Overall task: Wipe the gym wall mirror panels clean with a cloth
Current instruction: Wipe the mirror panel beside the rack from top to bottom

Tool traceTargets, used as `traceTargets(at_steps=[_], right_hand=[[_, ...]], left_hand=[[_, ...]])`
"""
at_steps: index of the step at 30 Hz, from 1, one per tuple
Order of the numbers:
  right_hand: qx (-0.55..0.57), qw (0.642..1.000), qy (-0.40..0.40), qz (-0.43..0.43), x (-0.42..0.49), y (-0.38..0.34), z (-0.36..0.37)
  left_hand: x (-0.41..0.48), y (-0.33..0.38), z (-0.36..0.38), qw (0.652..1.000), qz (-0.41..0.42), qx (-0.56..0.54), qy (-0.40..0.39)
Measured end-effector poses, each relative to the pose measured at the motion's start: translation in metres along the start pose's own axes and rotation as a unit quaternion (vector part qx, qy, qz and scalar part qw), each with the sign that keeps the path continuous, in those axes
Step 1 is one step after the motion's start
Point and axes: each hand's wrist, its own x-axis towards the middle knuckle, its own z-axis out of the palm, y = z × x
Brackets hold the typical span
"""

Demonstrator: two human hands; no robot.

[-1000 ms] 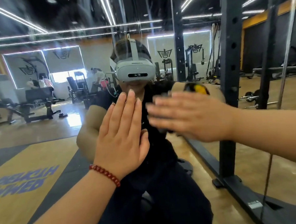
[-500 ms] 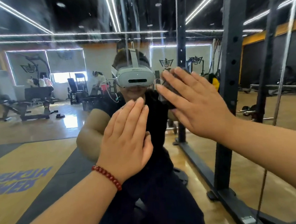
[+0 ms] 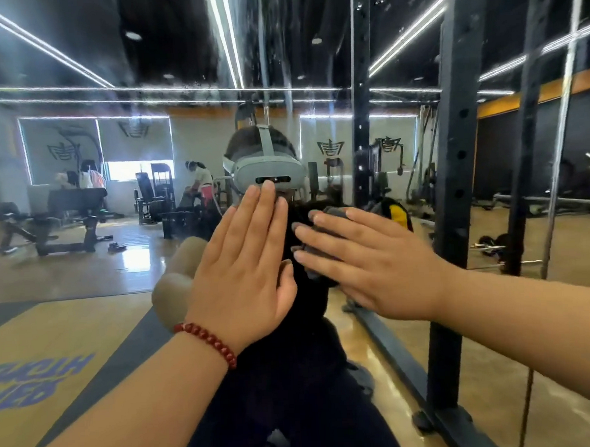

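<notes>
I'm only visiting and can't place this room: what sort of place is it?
Most likely a gym. A weight bench and a cable machine show in the wall mirror, and a black rack upright stands right beside it.

Left hand (image 3: 241, 277) flat, fingers straight up; right hand (image 3: 374, 263) flat, fingers pointing left.

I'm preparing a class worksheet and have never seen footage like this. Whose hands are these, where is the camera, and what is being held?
The camera sits on the person's head, looking forward at a gym wall mirror, so you see their own arms and their reflection wearing the headset. The left hand, with a red bead bracelet, rests flat on the glass. The right hand presses a grey cloth against the mirror with straight fingers. The benches and rack are largely reflections.
</notes>
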Motion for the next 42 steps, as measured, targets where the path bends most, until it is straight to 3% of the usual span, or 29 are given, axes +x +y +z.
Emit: traceTargets(at_steps=[2,3,8,10,14,20,22,26,32,38,42], right_hand=[[-0.002,0.997,-0.030,-0.064,0.000,0.017,-0.006],[-0.009,0.999,-0.029,-0.045,0.007,0.030,-0.009],[-0.014,0.983,0.062,0.172,0.040,0.061,-0.020],[-0.008,0.986,0.065,0.154,0.033,0.040,-0.013],[-0.026,0.999,-0.006,-0.027,0.014,0.038,-0.013],[-0.021,0.969,0.113,0.221,0.078,0.096,-0.032],[-0.017,0.971,0.112,0.210,0.071,0.076,-0.022],[-0.035,0.997,0.041,0.063,0.052,0.072,-0.023],[-0.038,0.968,0.087,0.230,0.093,0.109,-0.039],[-0.009,0.989,0.038,0.143,0.058,0.080,-0.024],[-0.015,0.969,0.089,0.229,0.102,0.117,-0.042]], left_hand=[[0.000,0.000,-0.001,1.000,0.002,0.005,-0.006],[0.001,0.000,-0.002,1.000,0.001,0.004,-0.006],[0.008,0.001,-0.012,0.999,-0.016,-0.041,0.024],[0.021,-0.005,-0.018,0.996,-0.031,-0.063,0.050],[0.064,-0.025,-0.020,0.997,-0.011,-0.041,0.062],[0.080,-0.030,-0.014,0.998,-0.001,-0.005,0.060],[0.080,-0.031,-0.014,0.998,0.002,-0.004,0.067],[0.082,-0.031,-0.014,0.998,0.000,-0.010,0.069],[0.083,-0.031,-0.016,0.998,-0.001,-0.007,0.064],[0.092,-0.031,-0.028,0.996,0.002,-0.032,0.081],[0.146,-0.052,-0.041,0.995,0.014,-0.017,0.094]])
